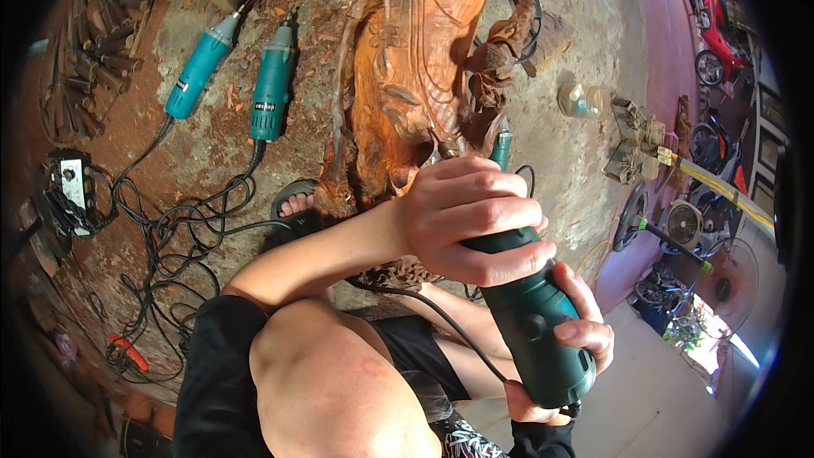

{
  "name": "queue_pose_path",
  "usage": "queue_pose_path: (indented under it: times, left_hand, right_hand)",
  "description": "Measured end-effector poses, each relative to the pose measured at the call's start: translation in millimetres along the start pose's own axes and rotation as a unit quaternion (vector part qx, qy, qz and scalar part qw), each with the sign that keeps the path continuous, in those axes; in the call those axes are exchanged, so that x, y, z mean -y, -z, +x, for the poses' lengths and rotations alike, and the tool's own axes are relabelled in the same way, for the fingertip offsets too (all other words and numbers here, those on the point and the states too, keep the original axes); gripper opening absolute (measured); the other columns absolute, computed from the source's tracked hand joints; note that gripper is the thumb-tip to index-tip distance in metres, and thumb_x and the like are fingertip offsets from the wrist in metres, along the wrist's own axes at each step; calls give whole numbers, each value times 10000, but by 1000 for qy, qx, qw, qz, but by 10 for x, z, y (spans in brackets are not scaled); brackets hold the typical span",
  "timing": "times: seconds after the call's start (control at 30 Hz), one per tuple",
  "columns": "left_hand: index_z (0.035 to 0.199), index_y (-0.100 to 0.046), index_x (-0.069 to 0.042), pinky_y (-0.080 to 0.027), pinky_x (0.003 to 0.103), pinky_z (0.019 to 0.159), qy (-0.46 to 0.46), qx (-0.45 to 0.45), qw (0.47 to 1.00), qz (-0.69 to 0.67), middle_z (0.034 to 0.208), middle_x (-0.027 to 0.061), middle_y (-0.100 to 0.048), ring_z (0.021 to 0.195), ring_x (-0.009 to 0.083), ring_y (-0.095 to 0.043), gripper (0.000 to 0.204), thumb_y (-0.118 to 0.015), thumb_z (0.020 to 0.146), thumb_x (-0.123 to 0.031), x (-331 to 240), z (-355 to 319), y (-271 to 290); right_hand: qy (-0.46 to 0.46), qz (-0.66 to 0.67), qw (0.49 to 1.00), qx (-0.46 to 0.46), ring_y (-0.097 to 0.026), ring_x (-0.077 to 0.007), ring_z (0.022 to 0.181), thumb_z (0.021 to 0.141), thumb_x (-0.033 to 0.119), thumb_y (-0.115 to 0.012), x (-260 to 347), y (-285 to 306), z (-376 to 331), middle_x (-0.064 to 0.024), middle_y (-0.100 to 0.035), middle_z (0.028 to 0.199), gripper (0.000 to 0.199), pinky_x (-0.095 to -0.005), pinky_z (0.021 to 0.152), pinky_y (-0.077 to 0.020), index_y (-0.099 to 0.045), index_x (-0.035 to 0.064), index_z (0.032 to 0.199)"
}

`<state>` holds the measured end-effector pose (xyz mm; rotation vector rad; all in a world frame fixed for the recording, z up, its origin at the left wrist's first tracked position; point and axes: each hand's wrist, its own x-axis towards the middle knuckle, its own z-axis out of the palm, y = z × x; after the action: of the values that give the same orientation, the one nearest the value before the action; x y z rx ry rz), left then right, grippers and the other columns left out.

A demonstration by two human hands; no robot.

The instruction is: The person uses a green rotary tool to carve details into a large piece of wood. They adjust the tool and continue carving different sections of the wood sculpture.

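Observation:
Both of my hands are closed around a dark green electric die grinder [538,339]. My left hand [479,216] wraps its front part, and my right hand [585,322] grips the rear of the body, with the cord trailing from the back end. The grinder's front points up toward a carved wooden sculpture [424,51], orange-brown with dark grooves. Its tip is mostly hidden behind my left hand, so I cannot tell whether it touches the wood. Just beyond that hand, part of another green power tool [502,148] shows beside the sculpture.
On the left of the floor lie two teal die grinders [199,72], tangled black cords [174,246] and a white power strip [75,187]. Chisels [97,42] fill the upper left. A jar [577,100] stands right of the sculpture. Farther right are a fan [725,288] and a red motorbike [719,30].

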<state>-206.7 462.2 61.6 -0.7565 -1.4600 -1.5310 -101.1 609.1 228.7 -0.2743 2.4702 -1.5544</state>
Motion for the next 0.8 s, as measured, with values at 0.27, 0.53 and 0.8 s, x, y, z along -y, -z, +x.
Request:
queue_pose_path:
  times: [0.27, 0.53, 0.8]
  left_hand:
    - [1118, -671, -202, -586, 320, 647, 6, 15, 1000, -12, 1020, 48, -695, 805, 221, -722, 549, -943, 684, -3, -8, -20, -41]
    - [1090, -665, -195, -581, 320, 651, 14, 17, 1000, -5, 1017, 53, -698, 812, 226, -727, 520, -944, 689, -19, 11, 22, 15]
    - [1091, -680, -192, -554, 306, 598, -5, 29, 999, -18, 1009, 45, -695, 809, 215, -714, 511, -943, 689, -16, -11, -25, -20]
  right_hand:
    - [-14, 48, 997, -65, -542, -576, 1317, 698, 244, -934, 31, -106, 20, -387, -539, 1418, 569, -602, 1093, -466, -589, 109, 1130]
    - [7, 2, 1000, -6, -549, -522, 1330, 707, 339, -922, -1, -5, 103, -365, -528, 1434, 626, -574, 1107, -465, -550, 138, 1168]
    - [-2, 55, 996, -67, -554, -594, 1297, 690, 226, -941, -19, -87, -31, -421, -538, 1398, 535, -607, 1106, -455, -604, 59, 1071]
